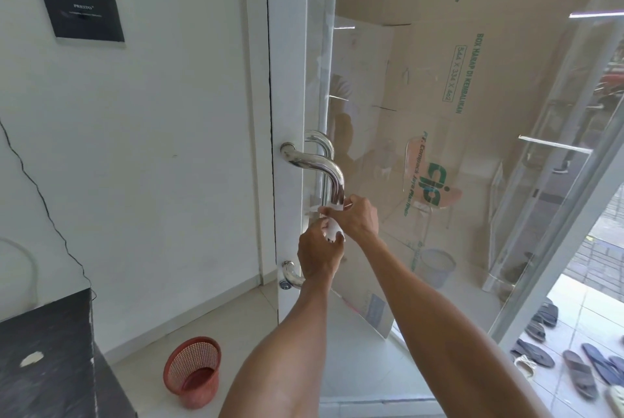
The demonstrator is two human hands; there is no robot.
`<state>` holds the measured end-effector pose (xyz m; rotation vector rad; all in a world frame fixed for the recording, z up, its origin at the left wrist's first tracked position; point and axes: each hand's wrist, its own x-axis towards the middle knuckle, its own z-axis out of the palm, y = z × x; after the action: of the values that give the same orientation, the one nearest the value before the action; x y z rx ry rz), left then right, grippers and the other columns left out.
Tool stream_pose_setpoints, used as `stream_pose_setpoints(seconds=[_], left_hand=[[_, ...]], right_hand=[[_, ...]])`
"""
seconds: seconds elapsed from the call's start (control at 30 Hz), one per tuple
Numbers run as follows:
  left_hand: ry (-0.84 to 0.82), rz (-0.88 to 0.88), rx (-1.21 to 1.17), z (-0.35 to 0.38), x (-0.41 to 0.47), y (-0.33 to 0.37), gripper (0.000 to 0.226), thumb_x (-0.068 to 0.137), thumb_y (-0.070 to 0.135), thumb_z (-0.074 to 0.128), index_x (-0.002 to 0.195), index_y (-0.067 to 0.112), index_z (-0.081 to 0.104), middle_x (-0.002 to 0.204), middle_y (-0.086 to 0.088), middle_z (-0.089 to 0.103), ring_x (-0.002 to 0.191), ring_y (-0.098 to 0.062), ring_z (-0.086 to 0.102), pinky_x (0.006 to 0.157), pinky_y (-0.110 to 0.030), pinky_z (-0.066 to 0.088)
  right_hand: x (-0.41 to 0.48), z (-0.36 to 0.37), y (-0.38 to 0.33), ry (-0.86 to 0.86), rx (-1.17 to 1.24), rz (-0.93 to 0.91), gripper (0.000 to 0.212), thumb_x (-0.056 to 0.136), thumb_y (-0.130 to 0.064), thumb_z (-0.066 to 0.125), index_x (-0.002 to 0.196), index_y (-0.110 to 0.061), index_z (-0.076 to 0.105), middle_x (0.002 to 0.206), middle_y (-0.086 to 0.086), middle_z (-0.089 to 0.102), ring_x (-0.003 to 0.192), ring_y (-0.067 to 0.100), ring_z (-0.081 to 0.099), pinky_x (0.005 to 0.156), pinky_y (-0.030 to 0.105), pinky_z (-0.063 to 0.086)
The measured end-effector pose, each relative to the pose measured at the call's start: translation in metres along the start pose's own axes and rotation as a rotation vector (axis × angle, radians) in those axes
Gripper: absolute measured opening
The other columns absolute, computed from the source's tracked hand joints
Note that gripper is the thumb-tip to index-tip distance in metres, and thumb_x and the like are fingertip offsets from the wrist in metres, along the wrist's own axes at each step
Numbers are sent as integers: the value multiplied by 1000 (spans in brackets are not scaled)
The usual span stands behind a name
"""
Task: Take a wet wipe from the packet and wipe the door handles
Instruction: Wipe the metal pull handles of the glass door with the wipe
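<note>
A chrome pull handle (322,166) curves out from the white door frame and runs down the edge of the glass door. Its lower end (291,274) bends back into the frame above a keyhole. A white wet wipe (332,227) is wrapped around the vertical bar at mid height. My right hand (358,218) grips the wipe on the bar from the right. Just below it, my left hand (319,254) pinches the hanging part of the wipe. A second handle (319,142) shows behind the glass. The packet is not in sight.
A red mesh wastebasket (193,370) stands on the tiled floor by the white wall. A dark counter (47,363) fills the lower left corner. Cardboard sheets (439,80) lean behind the glass door. Several sandals (574,360) lie outside at the lower right.
</note>
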<state>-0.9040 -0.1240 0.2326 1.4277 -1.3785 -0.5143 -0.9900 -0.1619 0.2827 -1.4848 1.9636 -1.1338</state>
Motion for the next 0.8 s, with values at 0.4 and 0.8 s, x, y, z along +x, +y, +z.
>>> stream_pose_setpoints(seconds=[0.4,0.8], left_hand=[[68,-18,12,13,17,11,35,80,22,74,108,2,68,110,-11,70,100,-24,67,89,-31,53],[0,46,41,14,31,13,22,91,21,59,103,4,64,99,-12,72,94,-32,65,84,-32,48]], right_hand=[[6,-12,-30,149,159,-275,29,78,-47,75,85,-20,70,78,-5,73,77,13,69,74,36,57],[15,-13,-32,151,68,-311,29,79,-45,74,78,-16,70,72,-2,74,73,15,70,67,32,56]])
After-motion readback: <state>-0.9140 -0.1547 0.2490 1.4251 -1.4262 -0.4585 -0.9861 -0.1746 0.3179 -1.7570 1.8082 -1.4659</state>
